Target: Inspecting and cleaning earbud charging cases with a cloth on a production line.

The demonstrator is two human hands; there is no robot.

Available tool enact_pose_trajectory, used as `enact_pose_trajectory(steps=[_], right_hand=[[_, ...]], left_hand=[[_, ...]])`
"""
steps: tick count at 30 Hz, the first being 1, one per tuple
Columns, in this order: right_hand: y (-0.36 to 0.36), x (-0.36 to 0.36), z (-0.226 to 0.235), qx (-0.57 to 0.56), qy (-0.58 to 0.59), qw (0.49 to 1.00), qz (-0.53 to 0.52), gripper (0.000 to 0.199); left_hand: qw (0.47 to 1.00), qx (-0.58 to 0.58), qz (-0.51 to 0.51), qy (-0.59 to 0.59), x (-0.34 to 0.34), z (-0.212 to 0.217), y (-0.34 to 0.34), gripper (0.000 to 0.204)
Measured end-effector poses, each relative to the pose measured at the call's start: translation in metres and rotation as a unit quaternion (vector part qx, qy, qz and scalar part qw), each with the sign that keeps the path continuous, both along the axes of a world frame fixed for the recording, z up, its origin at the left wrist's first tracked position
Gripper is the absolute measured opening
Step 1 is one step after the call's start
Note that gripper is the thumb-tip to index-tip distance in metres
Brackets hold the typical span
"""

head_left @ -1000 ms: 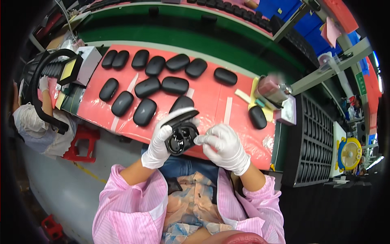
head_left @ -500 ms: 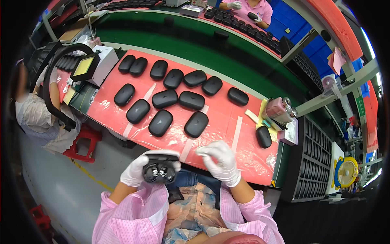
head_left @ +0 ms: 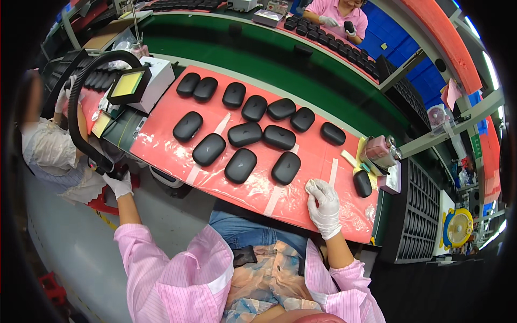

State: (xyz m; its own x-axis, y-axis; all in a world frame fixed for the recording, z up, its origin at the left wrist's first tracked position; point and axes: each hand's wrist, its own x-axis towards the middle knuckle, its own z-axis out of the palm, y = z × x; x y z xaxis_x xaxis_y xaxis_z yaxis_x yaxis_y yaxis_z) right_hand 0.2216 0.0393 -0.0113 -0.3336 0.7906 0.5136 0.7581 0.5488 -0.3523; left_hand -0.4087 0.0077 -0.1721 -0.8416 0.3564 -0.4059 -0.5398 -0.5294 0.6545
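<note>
My left hand [head_left: 119,186], in a white glove, is stretched out to the far left, below the end of a black ribbed hose [head_left: 75,116]. It grips the dark earbud case [head_left: 125,172], of which only a small part shows; whether the lid is up cannot be seen. Over the front of the red mat [head_left: 231,202], my gloved right hand [head_left: 324,207] is closed, thumb and fingers pinching a small whitish thing [head_left: 311,184]. The nearest closed black case [head_left: 286,168] lies just left of those fingertips. Several more closed black cases [head_left: 240,166] lie spread over the mat.
At the mat's right end are a pink bottle with a metal top [head_left: 381,151] and a single black case [head_left: 363,183]. A black tray rack [head_left: 412,210] stands further right. A co-worker [head_left: 51,153] sits at left; another [head_left: 339,16] works beyond the green conveyor [head_left: 215,46].
My left hand has carried the open earbud case from in front of me to the hose at far left. My right hand has moved right, over the mat, still pinched. The view has shifted slightly.
</note>
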Motion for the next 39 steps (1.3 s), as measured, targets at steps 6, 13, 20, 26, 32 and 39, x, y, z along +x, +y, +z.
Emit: enact_pose_trajectory(steps=[6,13,20,26,32,39], right_hand=[[-0.007,-0.002,-0.004,0.026,-0.057,0.997,-0.043,0.029],[-0.01,0.0,-0.006,0.029,-0.021,0.999,-0.036,0.021],[-0.007,0.007,-0.009,-0.042,0.116,0.991,-0.045,0.021],[-0.006,0.014,0.02,-0.09,0.254,0.963,0.009,0.02],[-0.012,0.035,0.026,-0.08,0.245,0.966,0.021,0.021],[-0.019,0.032,0.068,-0.021,0.278,0.96,0.023,0.025]], left_hand=[[0.995,0.017,-0.085,-0.043,-0.023,-0.033,0.01,0.035],[0.994,0.057,-0.001,-0.093,0.045,-0.001,-0.014,0.06],[0.962,0.125,-0.236,-0.052,0.192,0.083,-0.087,0.08],[0.825,0.236,-0.498,0.125,0.312,0.207,-0.02,0.087],[0.725,0.254,-0.625,0.14,0.407,0.24,0.016,0.082],[0.699,0.183,-0.654,0.225,0.443,0.24,0.031,0.089]])
